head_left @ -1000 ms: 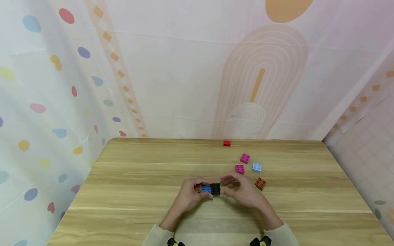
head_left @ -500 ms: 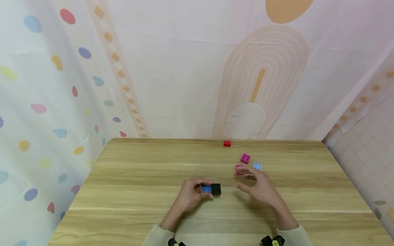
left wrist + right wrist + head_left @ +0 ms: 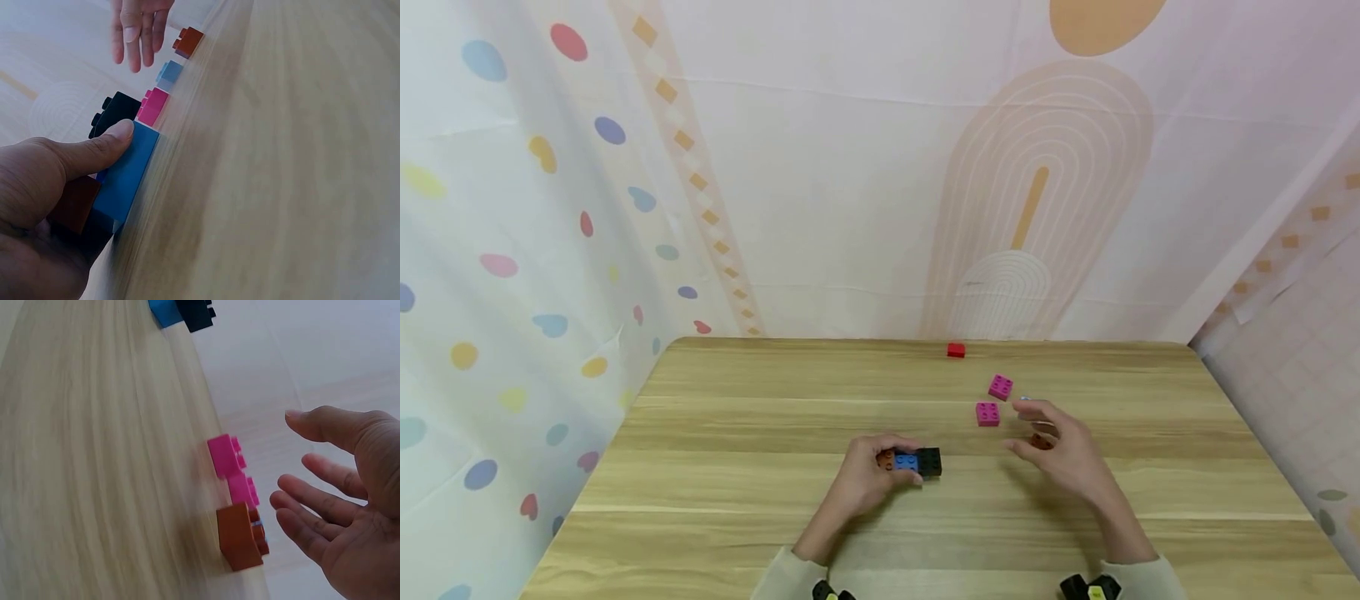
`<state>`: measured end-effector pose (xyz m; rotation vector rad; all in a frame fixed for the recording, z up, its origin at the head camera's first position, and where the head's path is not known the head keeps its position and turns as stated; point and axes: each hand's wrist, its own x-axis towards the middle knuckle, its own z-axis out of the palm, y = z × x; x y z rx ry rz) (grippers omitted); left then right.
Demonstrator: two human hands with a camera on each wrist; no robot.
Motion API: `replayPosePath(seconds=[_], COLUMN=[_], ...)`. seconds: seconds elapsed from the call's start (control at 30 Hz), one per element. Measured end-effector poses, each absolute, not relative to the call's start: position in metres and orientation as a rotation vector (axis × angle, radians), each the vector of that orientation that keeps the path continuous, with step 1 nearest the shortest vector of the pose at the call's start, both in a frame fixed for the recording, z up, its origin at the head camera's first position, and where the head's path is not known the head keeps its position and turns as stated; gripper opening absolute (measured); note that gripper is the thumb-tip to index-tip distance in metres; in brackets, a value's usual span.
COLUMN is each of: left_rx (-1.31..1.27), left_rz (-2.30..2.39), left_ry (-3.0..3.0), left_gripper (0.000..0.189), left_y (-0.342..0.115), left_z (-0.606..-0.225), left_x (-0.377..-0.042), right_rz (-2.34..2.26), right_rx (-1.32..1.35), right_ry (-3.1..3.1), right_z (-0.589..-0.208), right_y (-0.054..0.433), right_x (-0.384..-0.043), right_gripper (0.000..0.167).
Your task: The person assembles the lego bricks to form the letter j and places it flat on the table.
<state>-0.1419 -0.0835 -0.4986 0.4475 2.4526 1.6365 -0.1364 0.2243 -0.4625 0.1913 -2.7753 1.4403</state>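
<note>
My left hand grips a stack of joined toy building bricks low on the table. Its upper layer shows a brown brick, a blue brick and a black brick in a row; a longer blue brick lies beneath, seen in the left wrist view. The thumb presses along the side of the stack. My right hand hovers with relaxed, spread fingers over a loose brown brick, holding nothing. A light blue brick beside it is mostly hidden by that hand in the head view.
Two pink bricks lie on the wooden table left of my right hand, one behind the other. A small red brick sits at the table's back edge. Behind that edge hangs a patterned curtain.
My right hand has left the black end of the stack and moved right, past the pink bricks, to above the loose brown brick. My left hand has stayed in place with the stack.
</note>
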Motion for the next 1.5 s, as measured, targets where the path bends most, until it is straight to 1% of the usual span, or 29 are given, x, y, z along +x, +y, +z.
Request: replayPosePath(seconds=[0.43,0.63,0.73,1.07,1.37,1.5], left_rx=[0.456,0.447,0.456,0.464,0.457,0.465], left_rz=[1.659,1.644,1.635,1.637,1.624,1.619], left_ry=[2.428,2.432,2.442,2.458,2.459,2.474], left_gripper=[0.036,0.036,0.036,0.036,0.036,0.036], left_y=[-0.084,-0.084,-0.084,-0.086,-0.086,-0.087], left_z=[-0.499,-0.499,-0.499,-0.499,-0.499,-0.498], left_x=[-0.142,-0.142,-0.142,-0.143,-0.142,-0.142], right_rz=[1.331,1.291,1.268,1.241,1.230,1.247], right_rx=[0.070,0.037,0.016,-0.088,-0.101,-0.067], right_ry=[-2.876,-2.947,-2.972,-2.978,-2.990,-2.972], right_z=[-0.466,-0.470,-0.472,-0.474,-0.470,-0.467], right_y=[0.243,0.249,0.250,0.248,0.245,0.241], right_x=[-0.132,-0.131,-0.131,-0.134,-0.133,-0.133], right_gripper=[0.047,0.054,0.054,0.039,0.037,0.035])
